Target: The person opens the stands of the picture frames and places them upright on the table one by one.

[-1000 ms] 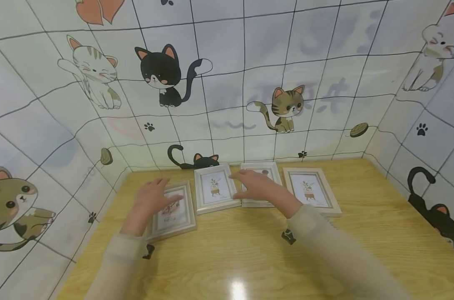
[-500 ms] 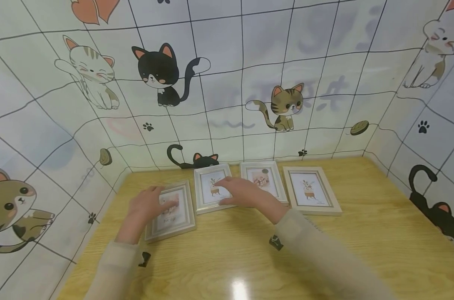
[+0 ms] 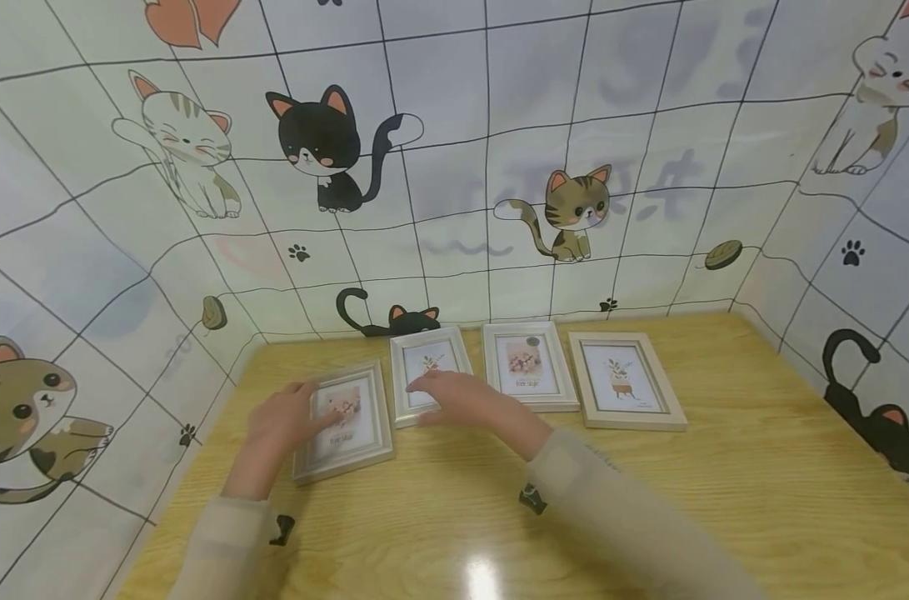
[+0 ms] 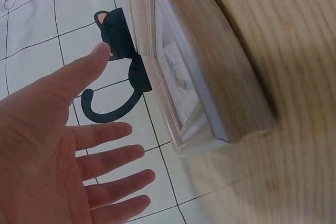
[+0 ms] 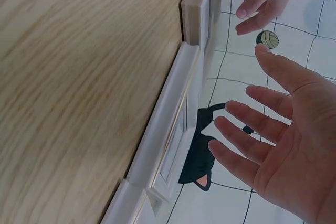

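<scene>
— So, what can go wrong with both hands out over the wooden table?

— My worry is the crowding. The left hand hovers flat and spread, holding nothing, over the leftmost picture frame, which lies askew and sits just beside the second frame, nearly touching it at the corner. The right hand is likewise open, fingers straight, gripping nothing, its fingertips over the near edge of that second frame. A careless push from either hand would likely knock one frame into the other, and I judge the glazed fronts could scratch or smudge.

— Are the hands touching the frames?

— The wrist views show both palms clear of the frames with fingers splayed; whether any fingertip grazes a frame I cannot tell.

— And the frames beyond the right hand?

— The third frame lies just to that hand's right, the fourth frame further right again. A wide sweep of the sleeve could drag them out of line.

— Count it all, biggest first.

— One table. Four picture frames, all lying face up in a row near the cat-patterned wall. Two hands.
</scene>
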